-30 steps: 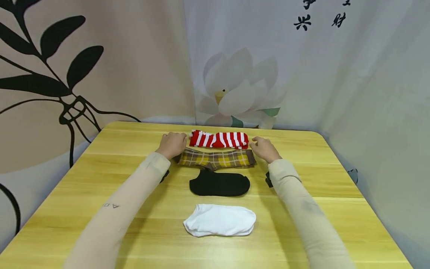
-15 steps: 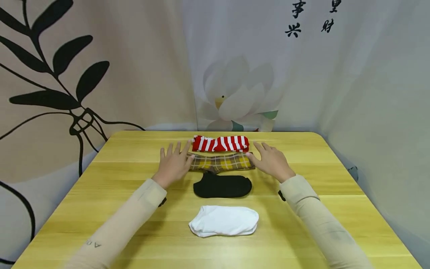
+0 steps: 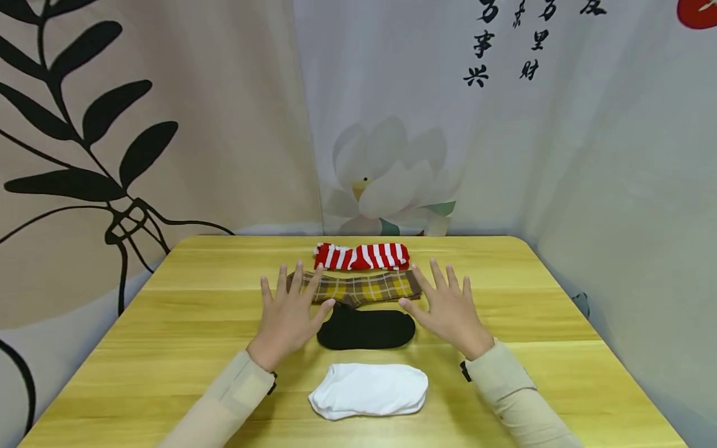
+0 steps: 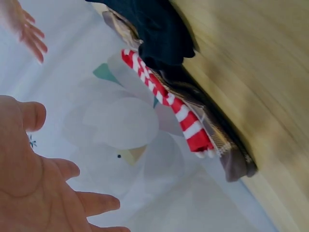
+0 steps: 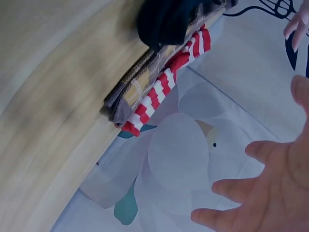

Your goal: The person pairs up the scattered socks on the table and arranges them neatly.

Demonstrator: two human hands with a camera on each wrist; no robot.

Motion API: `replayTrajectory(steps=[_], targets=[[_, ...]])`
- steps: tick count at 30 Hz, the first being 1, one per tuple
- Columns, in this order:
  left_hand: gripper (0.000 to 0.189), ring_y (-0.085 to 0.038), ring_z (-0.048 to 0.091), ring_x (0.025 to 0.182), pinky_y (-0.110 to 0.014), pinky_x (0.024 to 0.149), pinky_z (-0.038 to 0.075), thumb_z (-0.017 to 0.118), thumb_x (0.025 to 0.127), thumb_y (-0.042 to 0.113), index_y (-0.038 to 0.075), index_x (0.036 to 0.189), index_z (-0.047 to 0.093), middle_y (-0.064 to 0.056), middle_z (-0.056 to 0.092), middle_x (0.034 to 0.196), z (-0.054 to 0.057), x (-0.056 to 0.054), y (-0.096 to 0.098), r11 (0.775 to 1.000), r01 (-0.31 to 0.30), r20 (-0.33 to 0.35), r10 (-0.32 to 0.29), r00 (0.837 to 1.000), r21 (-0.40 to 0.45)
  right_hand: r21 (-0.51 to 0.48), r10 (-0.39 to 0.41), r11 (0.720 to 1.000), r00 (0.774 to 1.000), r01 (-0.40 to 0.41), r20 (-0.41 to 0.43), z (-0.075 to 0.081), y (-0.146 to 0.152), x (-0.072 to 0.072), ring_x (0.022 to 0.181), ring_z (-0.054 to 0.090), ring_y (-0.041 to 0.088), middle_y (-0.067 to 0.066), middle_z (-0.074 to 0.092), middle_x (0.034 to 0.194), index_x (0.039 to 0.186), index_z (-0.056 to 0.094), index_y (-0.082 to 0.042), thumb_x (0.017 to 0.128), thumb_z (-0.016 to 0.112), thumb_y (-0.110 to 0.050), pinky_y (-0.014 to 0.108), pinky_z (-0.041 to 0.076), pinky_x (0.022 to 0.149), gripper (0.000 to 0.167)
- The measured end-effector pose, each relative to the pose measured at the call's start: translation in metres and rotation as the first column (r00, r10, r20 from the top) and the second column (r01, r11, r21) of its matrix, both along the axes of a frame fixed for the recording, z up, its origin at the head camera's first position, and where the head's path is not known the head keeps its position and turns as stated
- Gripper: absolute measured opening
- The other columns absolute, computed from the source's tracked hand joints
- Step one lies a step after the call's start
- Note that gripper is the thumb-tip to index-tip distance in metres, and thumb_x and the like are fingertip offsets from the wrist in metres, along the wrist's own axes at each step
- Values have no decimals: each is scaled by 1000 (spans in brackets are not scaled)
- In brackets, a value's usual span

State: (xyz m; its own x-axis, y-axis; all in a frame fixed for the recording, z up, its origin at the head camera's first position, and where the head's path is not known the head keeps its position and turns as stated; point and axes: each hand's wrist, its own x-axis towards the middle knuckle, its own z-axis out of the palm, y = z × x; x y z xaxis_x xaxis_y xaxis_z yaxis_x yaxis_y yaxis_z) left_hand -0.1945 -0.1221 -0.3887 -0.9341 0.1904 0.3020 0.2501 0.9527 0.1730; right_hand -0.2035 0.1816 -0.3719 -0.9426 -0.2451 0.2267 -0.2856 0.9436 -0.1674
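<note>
Several socks lie in a column on the table, running from back to front. At the back is a red and white striped sock [image 3: 361,256], then a yellow and brown plaid sock [image 3: 364,287]. In front of those come a black ankle sock [image 3: 366,330] and a white ankle sock [image 3: 368,391]. My left hand [image 3: 288,320] is raised over the left side of the column, fingers spread and holding nothing. On the right side my right hand [image 3: 450,311] mirrors it, also spread and holding nothing. Both wrist views show the palms apart from the socks.
The wooden table [image 3: 168,348] has its far edge just behind the striped sock. A printed curtain [image 3: 224,124] with leaves, a lotus and characters hangs behind it and along the right side.
Both hands left the ends of the back socks, spread their fingers and drew back toward the person. The head view has tilted up, so the socks appear lower.
</note>
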Motion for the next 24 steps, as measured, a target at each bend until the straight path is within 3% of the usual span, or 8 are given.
replayTrajectory(steps=[9, 18, 24], targets=[[72, -44, -3, 147, -70, 107, -11, 29, 94, 68, 30, 154, 15, -16, 9, 161, 6, 1, 2, 1000, -2, 13, 2, 1000, 2, 8, 23, 1000, 1000, -23, -2, 4, -6, 0, 144, 13, 49, 16, 16, 160, 153, 23, -28, 89, 38, -72, 72, 6, 108, 79], [71, -43, -6, 147, -69, 105, -16, 30, 95, 66, 30, 154, 14, -16, 7, 161, 2, 0, 2, 1000, 6, 46, -6, 999, -17, -16, 13, 1000, 999, -13, 29, -6, -6, 1, 144, 12, 49, 16, 15, 160, 154, 22, -26, 89, 37, -74, 72, 4, 108, 82], [72, -45, -3, 146, -71, 105, -14, 33, 95, 65, 28, 154, 17, -18, 9, 160, -1, 2, 0, 1000, 5, 27, -5, 1000, -6, -18, 13, 1000, 1000, -12, 11, -9, -6, 1, 144, 13, 48, 16, 15, 160, 154, 21, -28, 89, 36, -74, 71, 4, 108, 81]])
